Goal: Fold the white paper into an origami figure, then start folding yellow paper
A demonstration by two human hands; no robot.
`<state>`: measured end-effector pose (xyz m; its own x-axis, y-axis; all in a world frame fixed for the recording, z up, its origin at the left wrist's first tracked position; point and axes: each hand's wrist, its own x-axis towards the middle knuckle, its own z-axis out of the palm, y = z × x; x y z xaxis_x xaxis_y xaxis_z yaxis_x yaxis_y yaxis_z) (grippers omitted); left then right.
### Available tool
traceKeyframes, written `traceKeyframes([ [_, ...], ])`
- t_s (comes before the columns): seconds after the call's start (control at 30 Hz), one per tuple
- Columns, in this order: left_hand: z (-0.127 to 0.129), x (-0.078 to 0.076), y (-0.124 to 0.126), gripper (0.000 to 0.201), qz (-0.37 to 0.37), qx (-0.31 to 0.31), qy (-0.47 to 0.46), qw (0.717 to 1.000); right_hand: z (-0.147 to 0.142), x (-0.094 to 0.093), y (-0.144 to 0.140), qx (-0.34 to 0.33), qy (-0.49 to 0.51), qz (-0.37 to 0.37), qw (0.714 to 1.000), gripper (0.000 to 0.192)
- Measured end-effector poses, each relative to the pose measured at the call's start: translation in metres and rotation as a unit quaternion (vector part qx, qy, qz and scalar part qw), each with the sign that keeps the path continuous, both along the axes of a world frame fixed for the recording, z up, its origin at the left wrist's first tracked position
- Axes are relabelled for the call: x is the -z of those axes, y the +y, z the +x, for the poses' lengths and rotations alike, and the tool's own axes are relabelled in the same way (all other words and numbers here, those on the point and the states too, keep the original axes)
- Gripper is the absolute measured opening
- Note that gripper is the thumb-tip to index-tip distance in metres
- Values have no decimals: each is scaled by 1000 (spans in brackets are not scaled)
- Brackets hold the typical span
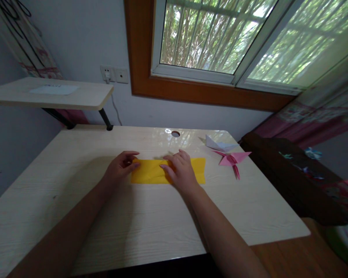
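Note:
A yellow sheet of paper (150,172), folded into a long rectangle, lies flat in the middle of the pale wooden desk (75,181). My left hand (120,166) rests at the sheet's left end, fingertips touching its edge. My right hand (181,170) lies on top of the sheet near its middle, fingers spread and pressing it down. Part of the paper is hidden under my right hand.
A pink folded paper figure (233,159) and a white folded paper figure (219,144) sit at the desk's back right. A cable hole (175,134) lies near the back edge. A raised shelf (49,94) stands back left. Dark furniture (292,173) borders the right side.

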<state>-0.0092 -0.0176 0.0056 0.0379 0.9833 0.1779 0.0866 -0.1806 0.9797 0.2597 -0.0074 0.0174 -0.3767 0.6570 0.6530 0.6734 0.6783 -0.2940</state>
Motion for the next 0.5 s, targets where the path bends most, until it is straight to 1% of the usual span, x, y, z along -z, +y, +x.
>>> traceKeyframes([
  [0.13, 3, 2, 2, 57, -30, 43, -24, 998, 0, 2, 0, 5, 20, 5, 1000, 20],
  [0.3, 6, 5, 0, 81, -100, 128, -59, 985, 0, 4, 0, 11, 43, 13, 999, 22],
  [0.37, 6, 5, -1, 84, -118, 129, -59, 983, 0, 5, 0, 11, 42, 15, 999, 26],
  [0.5, 4, 3, -2, 79, -120, 91, -35, 988, 0, 5, 1, 12, 30, 26, 999, 33],
])
